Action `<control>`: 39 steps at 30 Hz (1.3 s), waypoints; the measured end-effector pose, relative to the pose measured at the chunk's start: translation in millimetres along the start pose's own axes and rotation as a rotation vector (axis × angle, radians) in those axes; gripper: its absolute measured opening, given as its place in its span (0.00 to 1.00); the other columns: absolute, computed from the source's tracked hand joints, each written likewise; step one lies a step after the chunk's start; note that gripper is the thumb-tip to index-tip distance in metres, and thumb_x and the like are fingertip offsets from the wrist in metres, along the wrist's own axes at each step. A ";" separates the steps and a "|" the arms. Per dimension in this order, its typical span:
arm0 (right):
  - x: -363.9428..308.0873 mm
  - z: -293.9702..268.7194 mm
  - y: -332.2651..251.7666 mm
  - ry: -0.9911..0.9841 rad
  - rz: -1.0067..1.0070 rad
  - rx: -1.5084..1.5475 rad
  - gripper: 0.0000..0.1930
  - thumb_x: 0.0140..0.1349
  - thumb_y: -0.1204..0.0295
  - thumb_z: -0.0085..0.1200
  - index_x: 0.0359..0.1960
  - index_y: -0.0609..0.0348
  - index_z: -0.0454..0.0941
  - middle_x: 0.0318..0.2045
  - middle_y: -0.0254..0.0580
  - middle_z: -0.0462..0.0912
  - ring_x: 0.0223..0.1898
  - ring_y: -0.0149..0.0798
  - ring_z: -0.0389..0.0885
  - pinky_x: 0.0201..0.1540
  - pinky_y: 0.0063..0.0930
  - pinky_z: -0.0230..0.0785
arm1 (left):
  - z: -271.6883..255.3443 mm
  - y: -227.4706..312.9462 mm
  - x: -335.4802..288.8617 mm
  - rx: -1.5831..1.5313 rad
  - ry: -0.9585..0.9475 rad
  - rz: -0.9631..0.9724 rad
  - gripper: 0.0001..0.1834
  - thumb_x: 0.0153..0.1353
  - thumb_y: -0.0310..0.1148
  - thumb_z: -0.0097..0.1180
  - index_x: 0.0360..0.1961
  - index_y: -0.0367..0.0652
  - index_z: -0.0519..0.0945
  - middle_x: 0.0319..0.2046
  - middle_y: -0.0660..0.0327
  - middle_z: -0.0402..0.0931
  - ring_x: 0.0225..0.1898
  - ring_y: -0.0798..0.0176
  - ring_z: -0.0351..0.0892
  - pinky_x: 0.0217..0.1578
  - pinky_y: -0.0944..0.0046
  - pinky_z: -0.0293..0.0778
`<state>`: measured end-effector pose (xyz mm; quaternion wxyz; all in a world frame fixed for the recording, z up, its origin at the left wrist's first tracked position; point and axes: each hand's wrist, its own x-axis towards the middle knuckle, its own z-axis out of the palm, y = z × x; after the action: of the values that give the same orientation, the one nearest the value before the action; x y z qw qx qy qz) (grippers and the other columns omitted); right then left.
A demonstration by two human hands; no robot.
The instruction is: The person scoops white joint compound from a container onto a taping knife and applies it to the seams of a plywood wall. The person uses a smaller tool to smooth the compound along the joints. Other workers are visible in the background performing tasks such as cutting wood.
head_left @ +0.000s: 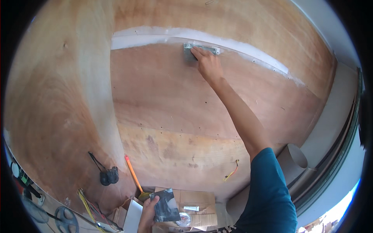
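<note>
My right hand is stretched up to the plywood wall, its fingers closed over a flat, wide putty scraper. The scraper's edge touches the lower side of a white filler band that runs along a panel seam. Low in the head view, my left hand grips a dark, square flat plate by its left edge, thumb on top. Grey smears mark the plate's face. Small dark screw spots dot the wall below the band.
A black fitting hangs by a cable from the left panel. Loose wires stick out below it, and more wires at right. An orange-handled tool leans in the corner. Cardboard lies below; a large tube stands right.
</note>
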<state>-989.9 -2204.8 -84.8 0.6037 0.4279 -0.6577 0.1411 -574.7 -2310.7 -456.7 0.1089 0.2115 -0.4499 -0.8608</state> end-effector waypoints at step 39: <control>-83.0 -56.6 47.8 0.127 0.395 0.083 0.25 0.53 0.81 0.54 0.57 0.55 0.77 0.42 0.55 0.84 0.40 0.55 0.84 0.42 0.48 0.76 | 19.8 -43.8 -9.1 0.039 -0.022 -0.030 0.15 0.70 0.38 0.53 0.47 0.35 0.79 0.36 0.59 0.83 0.34 0.66 0.84 0.36 0.65 0.81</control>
<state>-994.7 -2104.1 -131.8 0.5864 0.3055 -0.6829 0.3105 -575.6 -2267.8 -480.2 0.0867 0.2107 -0.4646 -0.8557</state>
